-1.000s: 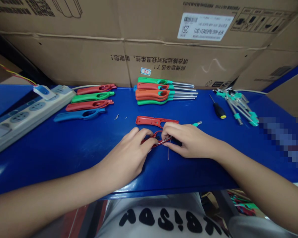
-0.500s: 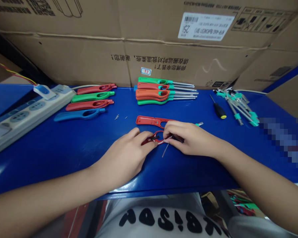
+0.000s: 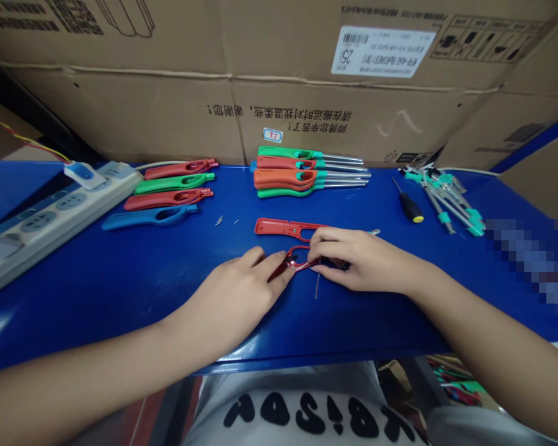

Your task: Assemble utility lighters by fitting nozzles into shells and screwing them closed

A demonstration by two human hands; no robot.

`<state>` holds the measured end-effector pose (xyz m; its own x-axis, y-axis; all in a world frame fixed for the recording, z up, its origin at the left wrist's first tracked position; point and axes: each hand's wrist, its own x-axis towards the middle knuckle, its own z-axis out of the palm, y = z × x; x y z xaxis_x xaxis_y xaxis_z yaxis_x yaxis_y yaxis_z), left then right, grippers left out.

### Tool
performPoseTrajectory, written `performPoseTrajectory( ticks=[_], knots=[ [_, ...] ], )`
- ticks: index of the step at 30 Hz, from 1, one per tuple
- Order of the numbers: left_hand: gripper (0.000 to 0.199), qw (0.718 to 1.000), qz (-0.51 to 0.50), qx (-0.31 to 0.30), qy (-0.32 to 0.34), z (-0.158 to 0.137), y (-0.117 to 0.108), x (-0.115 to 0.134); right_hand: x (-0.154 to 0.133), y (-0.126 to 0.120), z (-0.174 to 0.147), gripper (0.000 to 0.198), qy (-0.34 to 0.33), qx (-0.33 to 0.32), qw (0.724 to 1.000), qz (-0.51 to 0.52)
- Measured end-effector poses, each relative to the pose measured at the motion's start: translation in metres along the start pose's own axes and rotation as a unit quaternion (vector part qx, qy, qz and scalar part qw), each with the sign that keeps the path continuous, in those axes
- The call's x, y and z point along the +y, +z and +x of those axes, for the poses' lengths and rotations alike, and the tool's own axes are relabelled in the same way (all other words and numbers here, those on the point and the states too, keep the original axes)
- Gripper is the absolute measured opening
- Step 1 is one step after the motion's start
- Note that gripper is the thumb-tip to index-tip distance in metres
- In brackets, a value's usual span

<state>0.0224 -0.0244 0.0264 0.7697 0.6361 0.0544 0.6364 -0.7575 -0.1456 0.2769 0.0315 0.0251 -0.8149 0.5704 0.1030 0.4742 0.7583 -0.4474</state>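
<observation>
My left hand (image 3: 242, 288) is closed on the left end of a red lighter handle half (image 3: 301, 267), steadying it low over the blue table. At the other end, my right hand (image 3: 353, 260) pinches at the shell by its finger opening. A thin pale tube or wire (image 3: 317, 286) hangs down from below the right fingertips. A small black part (image 3: 292, 257) shows inside the shell near the left fingertips. Just behind lies the matching red half shell (image 3: 279, 227), its inner side up, partly covered by my right hand. The right fingers hide the shell's far end.
Several assembled lighters (image 3: 286, 178) lie at the back. Coloured handles (image 3: 174, 183) sit beside a power strip (image 3: 51, 214) on the left. Tiny metal pins (image 3: 219, 220) lie mid-table. A screwdriver (image 3: 409, 204) and metal lighter tubes (image 3: 451, 198) are at right. A cardboard box (image 3: 167, 111) stands behind.
The dangling tube or wire has swung rightward and hangs more upright. My right fingers have shifted slightly on the shell; the left hand stays nearly in place.
</observation>
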Motion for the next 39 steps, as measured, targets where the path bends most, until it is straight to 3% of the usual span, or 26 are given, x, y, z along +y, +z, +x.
performPoseTrajectory(
  ticks=[18, 28, 35, 39],
  knots=[
    [0.047, 1.0, 0.005, -0.017, 0.01, 0.002, 0.0, -0.001, -0.001, -0.003, 0.0, 0.008, 0.006, -0.016, 1.0, -0.022],
    [0.067, 0.998, 0.021, -0.062, -0.006, -0.004, -0.002, 0.011, -0.002, -0.003, 0.002, 0.006, 0.011, -0.012, 0.999, -0.028],
    [0.059, 0.999, -0.009, -0.05, -0.001, -0.002, 0.0, 0.007, -0.001, -0.002, 0.003, 0.011, -0.013, 0.009, 1.0, 0.007],
    [0.058, 0.999, -0.011, -0.036, 0.002, -0.002, 0.004, 0.005, 0.007, -0.013, 0.001, 0.017, -0.012, 0.1, 0.995, -0.018]
  ],
)
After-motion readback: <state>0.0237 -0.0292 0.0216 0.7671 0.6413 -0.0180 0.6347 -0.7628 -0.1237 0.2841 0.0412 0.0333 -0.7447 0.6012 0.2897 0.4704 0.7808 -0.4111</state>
